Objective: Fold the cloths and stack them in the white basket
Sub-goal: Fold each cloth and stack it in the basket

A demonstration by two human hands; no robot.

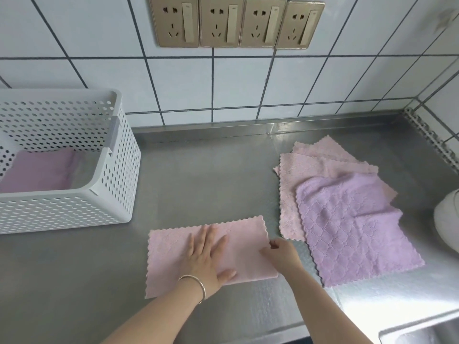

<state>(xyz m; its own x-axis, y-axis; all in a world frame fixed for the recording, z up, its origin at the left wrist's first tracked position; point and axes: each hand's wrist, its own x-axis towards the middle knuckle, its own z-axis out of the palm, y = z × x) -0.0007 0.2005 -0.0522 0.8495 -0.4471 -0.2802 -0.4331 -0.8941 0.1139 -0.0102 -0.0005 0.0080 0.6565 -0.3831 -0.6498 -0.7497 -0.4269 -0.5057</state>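
A pink cloth (pixel 169 254), folded once into a rectangle, lies on the steel counter in front of me. My left hand (pixel 208 256) presses flat on its middle with straight fingers. My right hand (pixel 280 252) pinches the cloth's right edge. To the right lies a loose pile: a purple cloth (pixel 352 229) on top of several pink cloths (pixel 310 170). The white perforated basket (pixel 116 170) stands at the left and holds a folded purple cloth (pixel 37 170).
The steel counter (pixel 211 175) runs back to a tiled wall with several sockets (pixel 236 21). A white rounded object (pixel 447 219) sits at the right edge. A sink rim (pixel 422 328) shows at the bottom right.
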